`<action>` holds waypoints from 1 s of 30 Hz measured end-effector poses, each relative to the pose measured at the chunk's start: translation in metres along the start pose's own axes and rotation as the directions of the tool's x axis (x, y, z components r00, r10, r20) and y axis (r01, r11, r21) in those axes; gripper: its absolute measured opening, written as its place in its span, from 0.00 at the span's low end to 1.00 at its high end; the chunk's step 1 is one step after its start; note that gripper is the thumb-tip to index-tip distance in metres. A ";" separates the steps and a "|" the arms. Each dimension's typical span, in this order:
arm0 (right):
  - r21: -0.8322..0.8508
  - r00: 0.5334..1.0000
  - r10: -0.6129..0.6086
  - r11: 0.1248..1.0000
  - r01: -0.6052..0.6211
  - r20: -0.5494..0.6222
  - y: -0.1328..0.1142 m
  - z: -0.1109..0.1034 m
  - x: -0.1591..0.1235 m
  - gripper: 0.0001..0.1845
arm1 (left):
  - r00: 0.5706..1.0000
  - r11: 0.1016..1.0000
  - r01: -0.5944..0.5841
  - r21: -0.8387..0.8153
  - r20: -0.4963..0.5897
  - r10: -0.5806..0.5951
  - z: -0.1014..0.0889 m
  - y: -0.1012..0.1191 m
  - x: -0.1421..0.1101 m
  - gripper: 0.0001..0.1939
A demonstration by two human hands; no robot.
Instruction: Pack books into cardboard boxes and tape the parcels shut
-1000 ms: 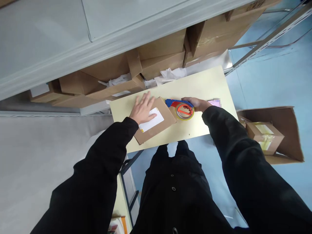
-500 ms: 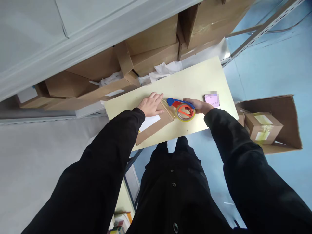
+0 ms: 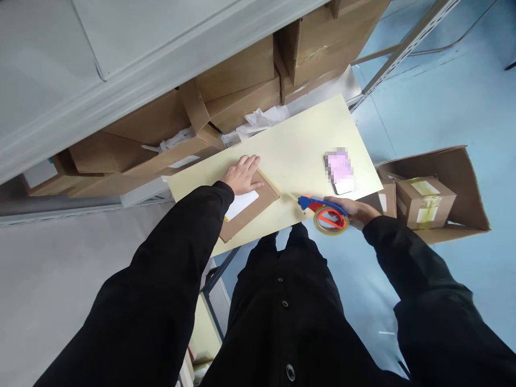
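Note:
My left hand (image 3: 243, 176) lies with fingers stretched out on top of a flat cardboard box (image 3: 250, 213), partly over its white label (image 3: 242, 204). The box rests on the pale table (image 3: 296, 140). Fingers wrapped round its handle, my right hand (image 3: 345, 206) holds a blue and red tape dispenser (image 3: 322, 208) with a roll of tape on an orange hub. A strip of clear tape seems to stretch from the dispenser's head to the right end of the box. The dispenser is at the table's near edge, apart from the box.
A blurred pink phone (image 3: 339, 169) lies on the table's right part. Behind the table, cardboard boxes (image 3: 242, 105) and crumpled white paper (image 3: 262, 119) fill a shelf under a grey upper board (image 3: 133, 37). An open carton (image 3: 463, 188) with a taped box (image 3: 426, 201) stands at right.
My right hand has drawn the tape dispenser right and toward me, away from the box. My left hand has shifted to the box's far edge. The phone has come into fuller view.

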State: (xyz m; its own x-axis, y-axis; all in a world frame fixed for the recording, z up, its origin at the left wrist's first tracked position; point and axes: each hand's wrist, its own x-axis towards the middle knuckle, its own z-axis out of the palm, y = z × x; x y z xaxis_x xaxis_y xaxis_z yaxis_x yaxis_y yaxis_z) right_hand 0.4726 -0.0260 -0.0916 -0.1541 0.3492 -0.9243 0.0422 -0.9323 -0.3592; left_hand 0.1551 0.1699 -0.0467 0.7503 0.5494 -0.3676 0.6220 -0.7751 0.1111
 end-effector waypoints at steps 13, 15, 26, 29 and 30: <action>0.095 0.996 -0.084 0.992 0.083 0.002 -0.080 0.077 0.057 0.20 | 0.728 0.730 0.677 -0.090 -0.061 -0.683 0.026 -0.005 -0.056 0.38; 0.046 0.995 -0.088 0.995 0.086 0.042 -0.099 0.085 0.065 0.18 | 0.671 0.665 0.740 -0.097 0.044 -0.740 0.024 -0.004 -0.069 0.39; -0.057 0.990 -0.069 0.995 0.077 0.120 -0.128 0.087 0.081 0.14 | 0.994 0.989 -0.100 -0.110 -0.065 0.094 0.008 -0.011 -0.043 0.27; -0.039 0.990 -0.073 0.996 0.078 0.124 -0.124 0.085 0.085 0.14 | 0.993 0.981 -0.112 -0.159 -0.051 0.105 0.017 -0.010 -0.028 0.24; -0.027 0.989 -0.078 0.996 0.082 0.122 -0.122 0.084 0.086 0.14 | 0.996 0.982 -0.085 -0.171 -0.047 0.078 0.019 -0.010 -0.026 0.22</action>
State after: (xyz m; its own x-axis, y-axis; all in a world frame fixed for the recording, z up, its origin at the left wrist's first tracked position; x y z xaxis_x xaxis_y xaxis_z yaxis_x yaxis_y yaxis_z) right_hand 0.3713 0.1095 -0.1165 -0.2759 0.4069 -0.8708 0.0565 -0.8976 -0.4373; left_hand 0.1251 0.1574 -0.0563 0.8064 0.5013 -0.3136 0.5849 -0.7543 0.2983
